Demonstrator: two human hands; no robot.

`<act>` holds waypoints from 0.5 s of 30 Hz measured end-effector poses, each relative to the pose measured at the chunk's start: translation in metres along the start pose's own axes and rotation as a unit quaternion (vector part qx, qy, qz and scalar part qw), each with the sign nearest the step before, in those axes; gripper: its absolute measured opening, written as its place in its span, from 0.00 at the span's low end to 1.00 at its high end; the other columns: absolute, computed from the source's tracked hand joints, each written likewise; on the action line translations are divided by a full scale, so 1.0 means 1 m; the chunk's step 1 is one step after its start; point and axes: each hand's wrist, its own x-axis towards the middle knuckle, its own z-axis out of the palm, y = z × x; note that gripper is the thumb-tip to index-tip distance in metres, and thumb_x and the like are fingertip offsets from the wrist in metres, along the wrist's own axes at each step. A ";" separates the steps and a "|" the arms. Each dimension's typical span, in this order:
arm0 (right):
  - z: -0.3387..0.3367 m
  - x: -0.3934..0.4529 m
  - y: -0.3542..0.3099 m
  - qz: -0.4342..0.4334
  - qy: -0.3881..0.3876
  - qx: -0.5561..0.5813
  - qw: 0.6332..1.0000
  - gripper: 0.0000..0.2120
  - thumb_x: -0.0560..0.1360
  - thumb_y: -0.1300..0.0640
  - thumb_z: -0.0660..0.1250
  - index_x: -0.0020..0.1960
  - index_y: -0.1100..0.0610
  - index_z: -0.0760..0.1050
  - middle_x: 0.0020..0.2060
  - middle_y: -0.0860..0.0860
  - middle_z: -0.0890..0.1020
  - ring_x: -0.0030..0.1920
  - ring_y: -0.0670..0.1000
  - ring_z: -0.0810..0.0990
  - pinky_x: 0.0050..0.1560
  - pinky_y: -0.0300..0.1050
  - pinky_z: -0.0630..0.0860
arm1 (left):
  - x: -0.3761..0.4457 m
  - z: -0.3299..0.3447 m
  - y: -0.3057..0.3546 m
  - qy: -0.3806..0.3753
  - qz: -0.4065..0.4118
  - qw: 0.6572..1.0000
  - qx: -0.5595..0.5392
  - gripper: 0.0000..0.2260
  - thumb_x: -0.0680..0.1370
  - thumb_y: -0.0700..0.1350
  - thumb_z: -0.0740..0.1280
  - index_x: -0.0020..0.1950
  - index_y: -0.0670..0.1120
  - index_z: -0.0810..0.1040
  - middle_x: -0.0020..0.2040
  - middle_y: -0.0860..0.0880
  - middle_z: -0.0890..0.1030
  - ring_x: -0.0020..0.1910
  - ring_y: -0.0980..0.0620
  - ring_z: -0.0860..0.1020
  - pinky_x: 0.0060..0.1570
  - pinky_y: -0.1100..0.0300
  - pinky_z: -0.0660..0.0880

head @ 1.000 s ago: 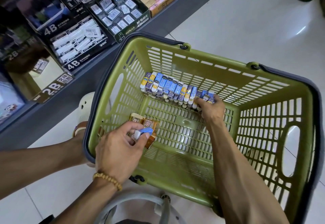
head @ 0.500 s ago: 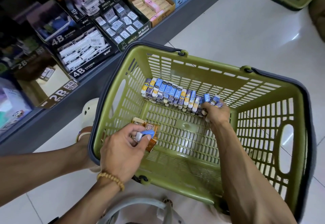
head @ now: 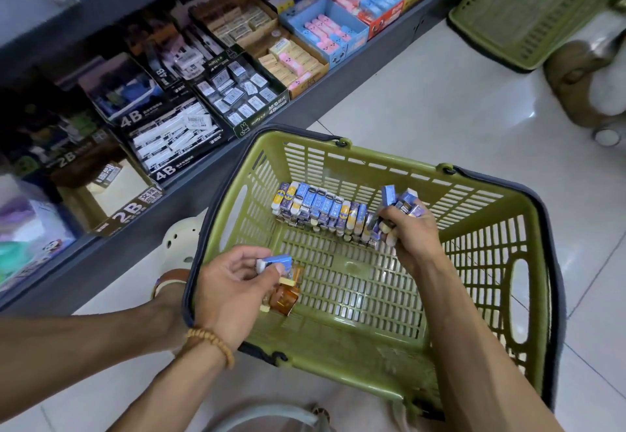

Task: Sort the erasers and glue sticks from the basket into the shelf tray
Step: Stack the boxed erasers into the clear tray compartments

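- Raised off the basket floor since a second ago, the right hand point(head: 411, 238) now grips a cluster of blue-sleeved erasers point(head: 401, 203) above the far wall of the green basket point(head: 501, 262); at least four show between its fingers, the exact count unclear.
- Left hand point(head: 233, 282), a bead bracelet point(head: 211, 345) at its wrist, pinches one blue eraser point(head: 275, 262) at the basket's near-left corner, much as it did earlier.
- Under that hand, against the basket's left wall, lie a few amber-wrapped packs point(head: 286, 296); two can be made out, the rest hidden.
- One row of erasers point(head: 318, 209), roughly fifteen, stands on end along the basket's far wall.
- Left of the basket, the shelf point(head: 189, 181) carries open trays: two marked 4B, two marked 2B, and the near 2B tray point(head: 111, 191) holds a single pack.
- One second green basket point(head: 528, 8) sits on the floor well beyond the first, to its right.
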 end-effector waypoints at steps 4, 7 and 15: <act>0.038 -0.031 -0.026 -0.044 -0.069 0.000 0.997 0.11 0.70 0.73 0.68 0.43 0.58 0.74 0.30 0.54 0.76 0.29 0.54 0.73 0.40 0.52 0.73 | -0.001 -0.016 0.029 0.008 0.032 0.997 -0.070 0.09 0.70 0.28 0.73 0.46 0.40 0.82 0.27 0.55 0.79 0.27 0.58 0.78 0.30 0.71 0.74; 0.072 -0.054 -0.049 -0.077 -0.119 0.004 0.990 0.12 0.69 0.72 0.70 0.46 0.58 0.77 0.35 0.54 0.78 0.35 0.53 0.75 0.40 0.47 0.77 | -0.002 -0.038 0.057 0.007 0.062 0.993 -0.100 0.10 0.71 0.28 0.72 0.46 0.41 0.82 0.32 0.50 0.82 0.29 0.58 0.79 0.32 0.69 0.76; 0.158 -0.117 -0.115 -0.115 -0.229 0.008 0.966 0.11 0.72 0.74 0.69 0.41 0.59 0.75 0.31 0.56 0.74 0.30 0.54 0.73 0.31 0.46 0.74 | -0.005 -0.110 0.127 0.041 0.159 0.977 -0.134 0.10 0.70 0.30 0.73 0.47 0.42 0.81 0.40 0.40 0.83 0.35 0.49 0.81 0.37 0.61 0.80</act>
